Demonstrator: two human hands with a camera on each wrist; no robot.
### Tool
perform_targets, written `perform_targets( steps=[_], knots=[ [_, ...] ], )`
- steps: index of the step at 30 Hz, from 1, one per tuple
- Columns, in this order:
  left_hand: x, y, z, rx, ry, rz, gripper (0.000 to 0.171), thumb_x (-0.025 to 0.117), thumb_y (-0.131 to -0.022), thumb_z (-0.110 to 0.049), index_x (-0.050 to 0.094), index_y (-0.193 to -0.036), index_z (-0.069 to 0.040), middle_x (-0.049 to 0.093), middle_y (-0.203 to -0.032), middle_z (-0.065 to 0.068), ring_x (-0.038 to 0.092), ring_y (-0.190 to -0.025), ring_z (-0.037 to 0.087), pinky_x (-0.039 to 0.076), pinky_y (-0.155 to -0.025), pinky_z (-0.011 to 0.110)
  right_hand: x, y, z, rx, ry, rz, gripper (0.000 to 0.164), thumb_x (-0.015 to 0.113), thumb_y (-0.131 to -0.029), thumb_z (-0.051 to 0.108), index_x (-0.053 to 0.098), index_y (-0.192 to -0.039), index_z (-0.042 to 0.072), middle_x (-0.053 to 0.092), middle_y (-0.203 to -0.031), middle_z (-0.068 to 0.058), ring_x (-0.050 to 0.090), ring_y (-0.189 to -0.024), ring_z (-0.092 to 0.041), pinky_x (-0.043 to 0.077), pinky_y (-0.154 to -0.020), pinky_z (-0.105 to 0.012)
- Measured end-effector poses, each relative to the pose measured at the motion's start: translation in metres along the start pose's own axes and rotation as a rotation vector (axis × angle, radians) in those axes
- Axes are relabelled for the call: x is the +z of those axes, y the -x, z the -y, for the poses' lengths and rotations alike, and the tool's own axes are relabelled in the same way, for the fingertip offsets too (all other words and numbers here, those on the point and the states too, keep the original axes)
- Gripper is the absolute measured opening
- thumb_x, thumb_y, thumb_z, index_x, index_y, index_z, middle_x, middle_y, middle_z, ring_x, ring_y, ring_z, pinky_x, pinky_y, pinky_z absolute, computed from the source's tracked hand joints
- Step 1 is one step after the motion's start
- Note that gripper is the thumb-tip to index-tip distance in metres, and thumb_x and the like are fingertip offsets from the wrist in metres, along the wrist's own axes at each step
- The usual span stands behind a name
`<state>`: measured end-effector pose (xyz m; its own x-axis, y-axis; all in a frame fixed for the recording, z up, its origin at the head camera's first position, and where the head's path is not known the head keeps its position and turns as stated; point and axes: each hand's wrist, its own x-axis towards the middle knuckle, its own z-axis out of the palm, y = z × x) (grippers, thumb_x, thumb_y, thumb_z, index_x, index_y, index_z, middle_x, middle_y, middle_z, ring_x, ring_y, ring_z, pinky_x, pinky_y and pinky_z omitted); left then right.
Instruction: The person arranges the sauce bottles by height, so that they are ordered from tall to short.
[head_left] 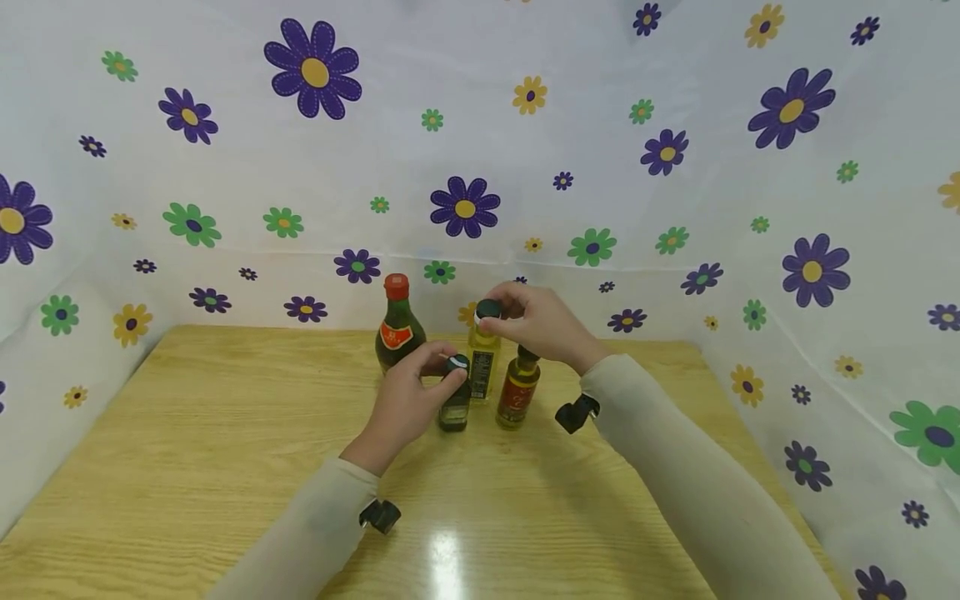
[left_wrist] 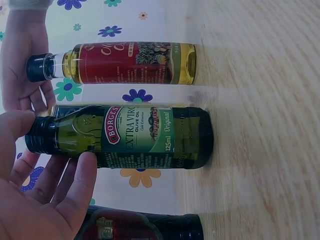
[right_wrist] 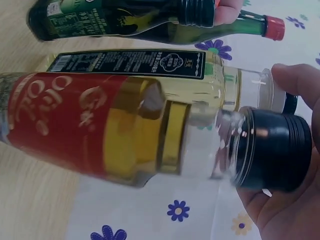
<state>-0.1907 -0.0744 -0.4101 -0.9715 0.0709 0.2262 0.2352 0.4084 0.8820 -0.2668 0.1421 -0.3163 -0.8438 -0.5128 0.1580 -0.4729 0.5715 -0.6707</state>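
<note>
My left hand pinches the black cap of a small dark green olive oil bottle; its Borges label shows in the left wrist view. Just behind it, my right hand grips the dark cap of a tall clear bottle of pale yellow oil, whose black label faces the right wrist camera. Beside that stands a red-labelled olive oil bottle with a black cap, below my right wrist. All three bottles stand upright on the table.
A larger dark bottle with a red cap stands behind my left hand, partly hidden by it. The wooden table ends against a white flowered cloth at the back and sides.
</note>
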Motion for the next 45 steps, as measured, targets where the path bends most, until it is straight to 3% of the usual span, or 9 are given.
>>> perform_targets(
  steps=[8, 18, 33, 45],
  knots=[
    [-0.001, 0.0, -0.001, -0.008, 0.013, 0.003, 0.029, 0.074, -0.098, -0.032, 0.066, -0.123, -0.022, 0.073, -0.113, 0.003, 0.07, -0.111, 0.026, 0.055, -0.098, 0.053, 0.009, -0.018, 0.014, -0.028, 0.104, 0.015, 0.025, 0.069, -0.101, 0.033, 0.067, -0.121, 0.017, 0.071, -0.098, 0.004, 0.064, -0.087, -0.016, 0.053, -0.083, -0.038],
    [0.002, 0.002, 0.001, 0.0, 0.033, -0.012, 0.026, 0.075, -0.097, -0.032, 0.067, -0.12, -0.022, 0.073, -0.109, 0.002, 0.07, -0.108, 0.025, 0.056, -0.097, 0.052, 0.019, -0.026, 0.027, 0.002, 0.174, 0.061, 0.028, 0.068, -0.102, 0.032, 0.067, -0.124, 0.015, 0.07, -0.103, 0.003, 0.064, -0.093, -0.018, 0.054, -0.085, -0.036],
    [0.006, 0.002, 0.006, 0.044, 0.054, -0.007, 0.026, 0.074, -0.098, -0.03, 0.066, -0.121, -0.019, 0.073, -0.109, 0.002, 0.069, -0.107, 0.022, 0.054, -0.1, 0.053, 0.029, -0.028, 0.031, 0.02, 0.205, 0.062, 0.027, 0.066, -0.103, 0.031, 0.066, -0.125, 0.014, 0.07, -0.102, 0.003, 0.063, -0.089, -0.016, 0.055, -0.082, -0.033],
    [0.003, 0.0, 0.005, 0.075, 0.044, -0.03, 0.026, 0.074, -0.098, -0.026, 0.066, -0.121, -0.017, 0.073, -0.109, 0.002, 0.069, -0.106, 0.02, 0.054, -0.099, 0.055, 0.023, -0.031, 0.038, 0.041, 0.211, 0.09, 0.029, 0.066, -0.103, 0.03, 0.066, -0.125, 0.013, 0.07, -0.105, -0.001, 0.062, -0.092, -0.019, 0.054, -0.084, -0.036]
  ],
)
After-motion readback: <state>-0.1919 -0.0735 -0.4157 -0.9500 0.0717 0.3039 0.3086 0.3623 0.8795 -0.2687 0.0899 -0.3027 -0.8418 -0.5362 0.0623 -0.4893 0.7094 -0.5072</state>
